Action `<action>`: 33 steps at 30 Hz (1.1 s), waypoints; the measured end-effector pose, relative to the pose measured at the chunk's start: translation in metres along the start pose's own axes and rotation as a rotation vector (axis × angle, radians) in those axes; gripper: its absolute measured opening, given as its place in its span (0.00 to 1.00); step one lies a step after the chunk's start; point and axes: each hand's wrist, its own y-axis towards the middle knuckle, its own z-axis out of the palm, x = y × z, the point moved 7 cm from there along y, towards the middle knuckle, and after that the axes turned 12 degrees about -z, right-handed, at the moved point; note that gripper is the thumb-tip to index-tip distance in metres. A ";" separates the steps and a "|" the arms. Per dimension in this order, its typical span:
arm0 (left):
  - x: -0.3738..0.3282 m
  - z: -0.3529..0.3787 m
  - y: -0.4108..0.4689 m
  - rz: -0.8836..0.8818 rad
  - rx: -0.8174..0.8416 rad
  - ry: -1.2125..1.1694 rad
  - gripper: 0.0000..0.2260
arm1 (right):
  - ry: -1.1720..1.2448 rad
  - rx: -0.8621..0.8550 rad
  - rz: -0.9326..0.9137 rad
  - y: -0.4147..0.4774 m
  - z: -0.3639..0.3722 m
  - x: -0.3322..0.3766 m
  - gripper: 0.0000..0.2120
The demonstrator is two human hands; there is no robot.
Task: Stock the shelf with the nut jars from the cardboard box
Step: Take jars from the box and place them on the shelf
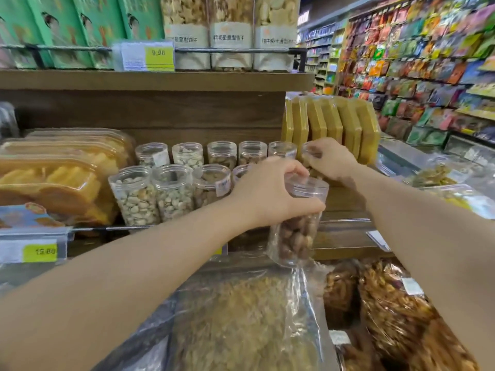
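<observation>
My left hand (270,192) grips a clear jar of brown nuts (296,231) by its upper part and holds it in front of the wooden shelf (345,202). My right hand (330,159) is closed over another clear jar (310,152) at the right end of the back row on the shelf. Two rows of clear-lidded nut jars (174,191) stand on the shelf to the left of my hands. The cardboard box is not in view.
Tubs of dried yellow fruit (59,178) fill the shelf's left side, and yellow flat packs (332,121) lean at its right end. Bags of dried goods (249,317) lie below. A wire rail (128,228) runs along the shelf's front edge. An upper shelf (160,80) hangs overhead.
</observation>
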 end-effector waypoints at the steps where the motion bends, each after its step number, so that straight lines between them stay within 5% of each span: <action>1: -0.003 0.001 0.002 0.012 0.002 0.003 0.23 | 0.014 0.010 -0.004 0.000 -0.002 0.002 0.17; 7: -0.041 -0.008 0.024 0.090 -0.058 -0.057 0.23 | 0.029 -0.118 0.070 -0.018 -0.035 -0.023 0.22; 11: -0.060 -0.004 0.047 0.110 -0.123 0.002 0.27 | 0.010 -0.257 0.163 -0.054 -0.054 -0.042 0.15; 18: -0.041 0.045 0.077 -0.003 -0.121 0.595 0.34 | -0.081 -0.261 0.174 -0.091 -0.053 -0.053 0.16; 23: -0.039 0.048 0.070 -0.017 -0.082 0.696 0.41 | -0.105 -0.249 0.159 -0.109 -0.063 -0.044 0.16; 27: -0.054 0.023 0.041 0.058 -0.067 0.550 0.25 | -0.144 -0.128 0.222 -0.123 -0.075 -0.026 0.14; 33: -0.045 0.008 -0.048 0.073 0.342 0.467 0.16 | -0.186 0.267 0.334 -0.168 -0.076 0.055 0.16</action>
